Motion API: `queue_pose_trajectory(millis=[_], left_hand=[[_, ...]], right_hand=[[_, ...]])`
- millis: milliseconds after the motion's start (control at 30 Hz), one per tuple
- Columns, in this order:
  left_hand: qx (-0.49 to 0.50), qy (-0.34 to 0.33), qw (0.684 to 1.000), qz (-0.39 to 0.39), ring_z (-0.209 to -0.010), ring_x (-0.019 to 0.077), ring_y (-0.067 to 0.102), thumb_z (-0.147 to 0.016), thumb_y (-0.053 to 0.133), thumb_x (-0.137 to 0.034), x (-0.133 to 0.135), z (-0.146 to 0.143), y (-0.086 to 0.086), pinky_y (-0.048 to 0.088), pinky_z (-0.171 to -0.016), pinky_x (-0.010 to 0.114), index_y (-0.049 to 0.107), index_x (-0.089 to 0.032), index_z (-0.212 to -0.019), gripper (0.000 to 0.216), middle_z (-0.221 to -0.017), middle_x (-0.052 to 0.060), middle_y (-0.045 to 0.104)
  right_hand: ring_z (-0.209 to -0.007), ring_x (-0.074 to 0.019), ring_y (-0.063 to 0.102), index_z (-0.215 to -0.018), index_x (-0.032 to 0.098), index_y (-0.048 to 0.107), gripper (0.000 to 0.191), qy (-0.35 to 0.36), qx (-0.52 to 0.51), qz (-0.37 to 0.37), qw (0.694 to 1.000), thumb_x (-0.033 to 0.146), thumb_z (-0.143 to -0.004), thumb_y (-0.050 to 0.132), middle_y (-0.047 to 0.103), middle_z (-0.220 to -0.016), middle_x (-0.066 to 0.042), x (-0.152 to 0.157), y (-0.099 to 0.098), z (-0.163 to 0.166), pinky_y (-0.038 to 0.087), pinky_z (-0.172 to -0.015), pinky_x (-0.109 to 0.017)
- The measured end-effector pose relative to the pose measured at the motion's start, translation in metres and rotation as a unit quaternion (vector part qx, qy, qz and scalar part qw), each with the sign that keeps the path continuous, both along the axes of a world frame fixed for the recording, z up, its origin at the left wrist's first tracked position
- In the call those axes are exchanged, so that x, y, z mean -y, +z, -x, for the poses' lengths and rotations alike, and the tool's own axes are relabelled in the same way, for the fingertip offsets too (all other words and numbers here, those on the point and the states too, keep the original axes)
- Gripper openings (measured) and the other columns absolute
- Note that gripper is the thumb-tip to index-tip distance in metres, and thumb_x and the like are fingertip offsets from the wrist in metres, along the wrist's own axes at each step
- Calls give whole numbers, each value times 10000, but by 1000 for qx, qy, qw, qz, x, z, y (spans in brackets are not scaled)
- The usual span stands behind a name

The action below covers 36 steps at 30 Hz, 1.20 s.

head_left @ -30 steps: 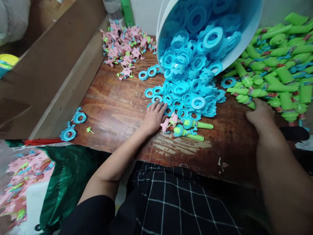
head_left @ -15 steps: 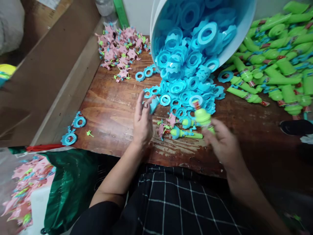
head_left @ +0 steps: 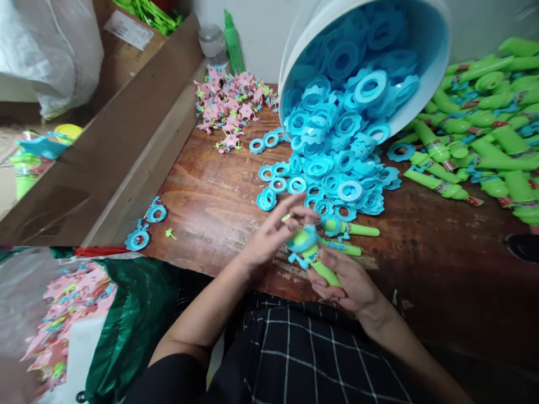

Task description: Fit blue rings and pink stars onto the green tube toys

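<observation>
My right hand (head_left: 346,280) grips a green toy handle (head_left: 314,255) with a blue ring fitted round its head, held just above the table's near edge. My left hand (head_left: 273,231) hovers at the toy's head, fingers pinched on a small part I cannot make out. Just beyond lie two finished green toys (head_left: 349,229) on the wooden table (head_left: 210,196). A tipped white bucket (head_left: 421,84) spills blue gear-shaped rings (head_left: 332,163) toward my hands.
Green handles (head_left: 484,140) are heaped at the right. Pink star pieces (head_left: 229,104) lie at the back left, near a bottle and a green pen. A cardboard box (head_left: 96,151) borders the table's left side. A green bag (head_left: 122,314) with pink stars sits by my knee.
My right hand fetched a green handle from the right pile and brought it in front of me. My left hand picked up a blue ring, which now sits on the handle's head.
</observation>
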<state>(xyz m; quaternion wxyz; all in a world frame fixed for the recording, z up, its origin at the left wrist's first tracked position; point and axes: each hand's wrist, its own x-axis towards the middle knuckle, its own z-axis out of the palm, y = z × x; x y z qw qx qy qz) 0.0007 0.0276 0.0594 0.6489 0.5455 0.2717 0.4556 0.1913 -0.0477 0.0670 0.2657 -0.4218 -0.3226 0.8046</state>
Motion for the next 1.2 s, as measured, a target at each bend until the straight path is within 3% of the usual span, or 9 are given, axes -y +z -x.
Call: queue_pose_trajectory(millis=[133,233,367,533,700,800,900,1067,1200], left_hand=[[-283,326,889,-153,-1411,311,392,-1002,614,-445,-127,52,-31,362,-1187,528,438,-256,-1469,534,-1480,121,457],[-437,356,813,-149,-1442,352,295,-881,735,-253,-218,96,-50,218,-1250,587,561,-159,-1335,495,-1479,153,440],[-450,328,823,-107,-1332,308,374,-908,735,-274,-262,133,-59,205,-1239,588,624,-89,-1102,290,-1191,106,580],[-425,351,832,-64,-1203,269,452,-1014,682,-417,-214,133,-50,256,-1202,556,621,-92,-953,336,-1021,64,540],[-269,428,858,-96,-1110,237,533,-994,697,-548,-106,98,-42,487,-1028,426,532,-211,-1349,516,-1177,54,567],[-199,344,917,-19,-822,208,626,-1064,538,-531,-32,68,-45,558,-719,340,455,-249,-1424,465,-1029,64,644],[-206,235,949,32,-1032,249,635,-999,661,-371,25,40,-51,547,-918,391,556,-261,-1379,409,-1228,81,636],[-354,188,914,-62,-1141,290,559,-957,652,-172,54,14,-63,467,-1057,477,606,-286,-1374,435,-1233,65,638],[-338,186,918,-95,-1167,272,575,-970,632,-161,49,10,-71,482,-1043,428,556,-214,-1372,412,-1278,95,608]], right_hand=[[-424,-33,333,-1144,203,618,469,88,80,-30,992,600,-898,667,546,-687,46,1,-20,13,217,-384,-174],[-459,-79,412,-1456,229,500,686,82,147,-72,983,569,-885,673,564,-696,40,3,-34,24,292,-387,-191],[-485,-118,454,-1553,249,422,774,-9,183,-108,977,559,-880,644,605,-758,6,0,-42,26,329,-389,-221],[-470,-108,393,-1586,192,370,856,-60,181,-99,977,557,-866,655,526,-696,40,-10,-47,20,339,-402,-235],[-454,-90,373,-1481,174,523,765,-49,197,-105,974,581,-852,674,557,-698,33,-13,-54,13,334,-408,-242],[-425,-100,404,-1426,130,584,759,-27,233,-122,964,619,-852,671,554,-626,38,-10,-50,3,374,-419,-258],[-435,-144,504,-1435,132,592,737,-11,281,-165,945,627,-891,630,611,-597,18,-4,-45,-15,481,-467,-298],[-1104,-320,726,-1239,205,751,454,23,396,-347,850,492,-900,660,770,-1179,-124,5,-44,-44,581,-995,-506],[-1231,-338,677,-1269,179,737,450,39,450,-387,804,455,-931,623,707,-1319,-143,11,-44,-50,537,-1076,-542]])
